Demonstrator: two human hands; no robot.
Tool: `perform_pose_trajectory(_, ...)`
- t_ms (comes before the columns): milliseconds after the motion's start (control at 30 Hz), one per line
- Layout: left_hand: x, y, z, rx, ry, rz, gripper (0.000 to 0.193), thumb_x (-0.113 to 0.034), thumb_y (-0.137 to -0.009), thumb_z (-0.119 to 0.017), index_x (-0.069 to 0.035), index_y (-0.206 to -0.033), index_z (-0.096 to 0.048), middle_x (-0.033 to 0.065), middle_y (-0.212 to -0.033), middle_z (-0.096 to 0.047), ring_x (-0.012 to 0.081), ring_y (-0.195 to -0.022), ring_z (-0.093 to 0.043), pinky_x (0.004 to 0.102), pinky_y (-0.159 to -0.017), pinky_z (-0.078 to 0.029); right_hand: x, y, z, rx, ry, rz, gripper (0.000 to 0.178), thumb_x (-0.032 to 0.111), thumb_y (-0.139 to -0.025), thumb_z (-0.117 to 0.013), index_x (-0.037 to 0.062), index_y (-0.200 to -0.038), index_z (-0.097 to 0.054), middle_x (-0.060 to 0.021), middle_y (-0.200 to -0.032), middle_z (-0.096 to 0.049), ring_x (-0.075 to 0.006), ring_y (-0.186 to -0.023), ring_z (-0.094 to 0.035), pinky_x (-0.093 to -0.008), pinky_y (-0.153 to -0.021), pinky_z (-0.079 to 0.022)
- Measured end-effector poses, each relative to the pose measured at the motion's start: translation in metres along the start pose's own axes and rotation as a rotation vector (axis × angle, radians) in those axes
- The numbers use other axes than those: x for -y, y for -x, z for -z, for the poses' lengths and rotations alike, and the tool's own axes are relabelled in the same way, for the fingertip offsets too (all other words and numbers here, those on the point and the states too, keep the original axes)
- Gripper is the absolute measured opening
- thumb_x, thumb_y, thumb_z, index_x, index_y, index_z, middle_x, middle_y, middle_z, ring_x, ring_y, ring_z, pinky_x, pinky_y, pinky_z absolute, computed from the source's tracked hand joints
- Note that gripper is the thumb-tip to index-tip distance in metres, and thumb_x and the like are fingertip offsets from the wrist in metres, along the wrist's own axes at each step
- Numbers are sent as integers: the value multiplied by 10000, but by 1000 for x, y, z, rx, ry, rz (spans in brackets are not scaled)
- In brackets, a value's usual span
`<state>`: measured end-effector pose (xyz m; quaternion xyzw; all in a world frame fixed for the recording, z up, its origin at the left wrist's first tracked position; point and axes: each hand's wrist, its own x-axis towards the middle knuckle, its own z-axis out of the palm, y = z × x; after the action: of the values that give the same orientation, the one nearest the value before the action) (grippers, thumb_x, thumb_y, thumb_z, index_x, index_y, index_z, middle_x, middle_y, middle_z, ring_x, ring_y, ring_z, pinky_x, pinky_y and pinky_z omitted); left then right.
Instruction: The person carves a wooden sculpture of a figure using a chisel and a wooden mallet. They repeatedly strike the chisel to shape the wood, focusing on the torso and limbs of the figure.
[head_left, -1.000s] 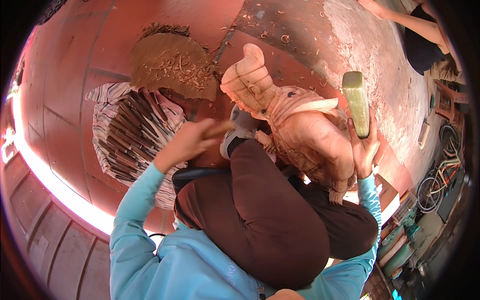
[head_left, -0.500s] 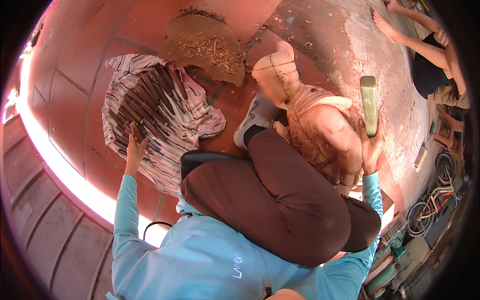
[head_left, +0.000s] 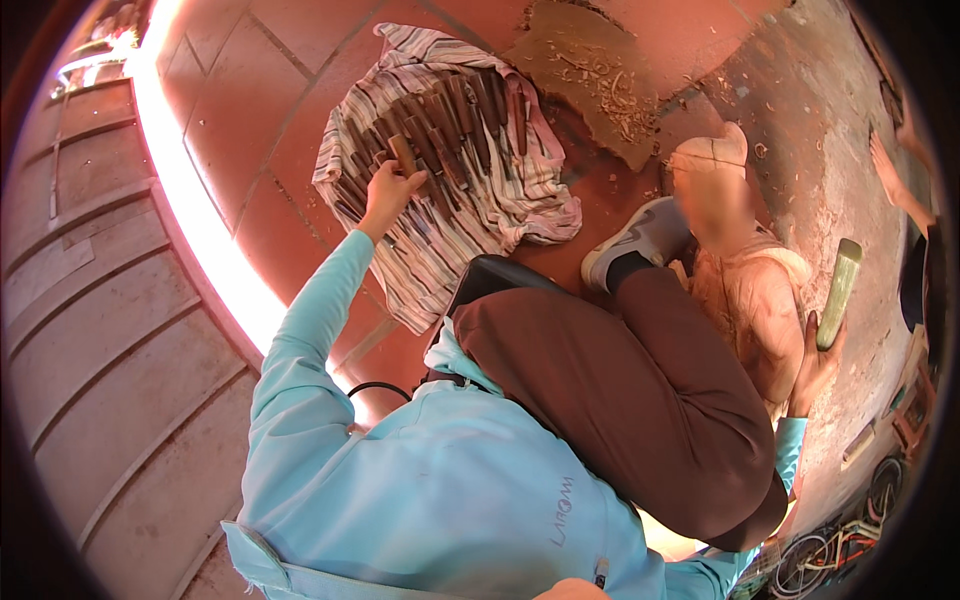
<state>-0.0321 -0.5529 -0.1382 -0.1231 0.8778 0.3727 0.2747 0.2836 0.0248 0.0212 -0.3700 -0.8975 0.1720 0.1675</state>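
My left hand (head_left: 392,193) is closed on a chisel (head_left: 403,155) with a light brown wooden handle, over a spread of carving tools. These chisels (head_left: 455,112), mostly dark-handled, lie side by side on a striped cloth (head_left: 400,285). Off to the right, my right hand (head_left: 824,362) grips a wooden mallet (head_left: 841,285), greenish and tapered, its thick end pointing away from me. Between that hand and my shoe stands a carved wooden figure (head_left: 752,300), pale orange-brown, partly behind my legs.
A brown sheet (head_left: 575,75) scattered with curled wood shavings lies beyond the cloth. Another person's bare foot (head_left: 895,180) shows at the right. Bicycles (head_left: 815,560) stand at the lower right. A bright strip of light runs along the tiled floor's (head_left: 235,120) left side.
The view has swung left, shifting the scene rightward. My left hand has moved from the chisels' near end farther in among them, and the light-handled chisel now shows in it. The mallet stays in my right.
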Motion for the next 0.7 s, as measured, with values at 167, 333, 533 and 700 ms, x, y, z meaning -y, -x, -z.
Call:
perform_pose_trajectory(167, -18, 2, -26, -43, 154, 12, 573, -239, -817, -712, 74, -1206, -431, 136, -887, -636, 168, -738, -648, 299, -616, -553, -13, 4, 3, -34, 53, 27, 484, 275, -856, -675, 40, -1248, -517, -218, -921, -642, -266, -772, -609, -361, -736, -491)
perform_pose_trajectory(333, -4, 5, -16, -127, 232, 2, 420, -252, -857, -653, -25, -1177, -502, 132, -923, -637, 219, -819, -651, 345, -697, -535, -16, -1, -16, -15, 43, 51, 478, 273, -857, -674, 42, -1245, -518, -216, -920, -642, -267, -771, -609, -362, -735, -491)
perform_pose_trajectory(533, 11, -7, 0, -230, -300, 8, 307, -240, -792, -668, -61, -1031, -594, 131, -897, -650, 290, -893, -622, 397, -776, -475, -28, 7, 1, -60, 96, 46, 471, 270, -858, -672, 43, -1242, -520, -214, -920, -642, -267, -770, -609, -363, -733, -491)
perform_pose_trajectory(700, 54, -4, 5, -162, -361, -104, 273, -199, -769, -684, -44, -981, -610, 159, -885, -641, 294, -910, -613, 403, -787, -473, -33, 5, -4, -47, 109, 74, 465, 267, -858, -670, 44, -1239, -522, -212, -919, -642, -268, -769, -610, -363, -732, -491)
